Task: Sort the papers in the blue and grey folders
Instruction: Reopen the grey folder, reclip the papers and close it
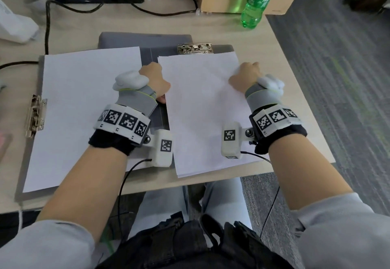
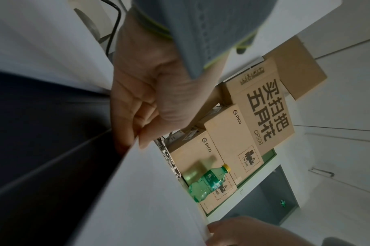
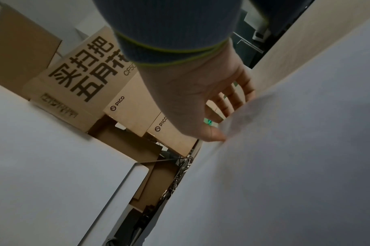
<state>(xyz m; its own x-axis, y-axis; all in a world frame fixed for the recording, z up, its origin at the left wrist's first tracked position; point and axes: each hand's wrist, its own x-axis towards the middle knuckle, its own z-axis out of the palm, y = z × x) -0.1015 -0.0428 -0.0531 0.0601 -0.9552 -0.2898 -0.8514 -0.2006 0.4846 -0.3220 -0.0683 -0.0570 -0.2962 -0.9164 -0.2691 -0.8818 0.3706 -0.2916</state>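
Papers for sorting lie in two white stacks on a pale wooden desk (image 1: 280,57), which is the largest item in view. A grey clipboard-style folder (image 1: 31,91) sits at the left of the desk, turned so its metal clip (image 1: 35,115) is on the left edge; a stack of plain white sheets (image 1: 84,108) rests flat on it. A second, darker grey folder (image 1: 147,38) lies beyond it toward the back of the desk, with a silver metal clip (image 1: 195,48) at its far edge. The right-hand stack of white paper (image 1: 202,112) lies over this folder, below that clip, and its near edge overhangs the desk front. I cannot tell which folder is the blue one.

Behind the desk stand brown cardboard boxes (image 2: 249,133) with printed lettering. A green plastic bottle (image 1: 256,0) with a yellow cap stands at the back right, close to a box. A black cable (image 1: 48,28) runs across the back left of the desk.

The left hand (image 1: 155,78) has its fingers curled at the left edge of the right-hand stack, pinching that edge between thumb and fingers. The right hand (image 1: 244,76) grips the right edge of the same stack, thumb on top of the sheets and fingers bent beneath. Both wrists carry white marker bands.
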